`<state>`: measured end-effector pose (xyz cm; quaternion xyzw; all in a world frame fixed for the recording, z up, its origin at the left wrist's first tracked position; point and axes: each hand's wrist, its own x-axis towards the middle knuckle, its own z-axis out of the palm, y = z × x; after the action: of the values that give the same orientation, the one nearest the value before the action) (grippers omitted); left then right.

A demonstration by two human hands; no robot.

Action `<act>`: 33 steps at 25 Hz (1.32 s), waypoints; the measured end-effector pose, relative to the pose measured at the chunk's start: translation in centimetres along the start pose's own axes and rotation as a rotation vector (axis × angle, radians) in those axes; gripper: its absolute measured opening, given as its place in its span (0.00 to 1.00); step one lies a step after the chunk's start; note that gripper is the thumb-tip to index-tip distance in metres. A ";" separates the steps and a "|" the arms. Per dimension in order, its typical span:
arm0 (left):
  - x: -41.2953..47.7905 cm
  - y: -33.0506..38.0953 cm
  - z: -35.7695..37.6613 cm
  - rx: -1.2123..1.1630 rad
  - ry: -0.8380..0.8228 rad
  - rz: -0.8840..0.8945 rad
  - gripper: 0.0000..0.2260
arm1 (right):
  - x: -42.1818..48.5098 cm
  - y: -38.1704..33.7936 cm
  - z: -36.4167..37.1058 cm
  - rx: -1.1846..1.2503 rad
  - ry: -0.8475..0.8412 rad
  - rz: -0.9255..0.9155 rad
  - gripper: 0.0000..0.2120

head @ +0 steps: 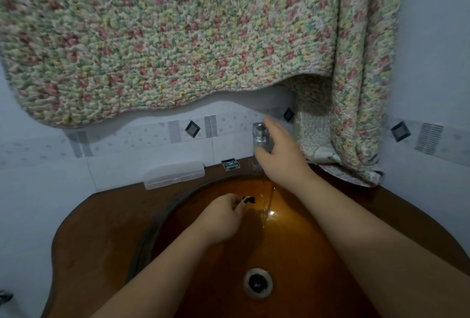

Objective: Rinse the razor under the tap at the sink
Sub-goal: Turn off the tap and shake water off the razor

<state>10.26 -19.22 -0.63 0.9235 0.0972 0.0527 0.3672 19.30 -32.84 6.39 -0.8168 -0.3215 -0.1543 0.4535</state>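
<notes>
My left hand (223, 218) is closed around the razor (249, 199) over the brown sink basin (193, 261); only the razor's dark head sticks out past my fingers, just left of the water stream (268, 200). A thin stream falls from the chrome tap (260, 137) at the back of the sink. My right hand (282, 155) is wrapped around the tap from its right side, fingers curled on it. The razor's handle is hidden inside my left hand.
A clear plastic case (174, 174) and a small cartridge box (230, 164) lie on the sink's back ledge. A floral quilted cloth (178, 38) hangs above and drapes down at the right onto the ledge. The drain (257, 283) sits at the basin's bottom.
</notes>
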 end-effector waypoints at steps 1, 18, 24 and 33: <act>-0.2 -0.1 0.0 -0.007 -0.002 -0.005 0.09 | 0.6 -0.5 -0.1 -0.026 -0.035 -0.004 0.31; -2.6 -1.1 -2.5 0.351 -0.136 0.313 0.07 | 1.7 -1.1 -0.9 -0.109 -0.131 0.025 0.31; -2.3 -0.8 -2.3 0.465 -0.132 0.197 0.12 | 1.6 -1.2 -0.9 -0.115 -0.134 0.025 0.31; -2.7 -1.7 -2.7 0.334 -0.123 0.208 0.13 | 0.3 -1.1 -1.4 -0.192 -0.152 -0.002 0.28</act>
<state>6.91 -16.85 0.10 0.9781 -0.0138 0.0172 0.2069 18.86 -33.44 8.04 -0.8654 -0.3396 -0.1226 0.3475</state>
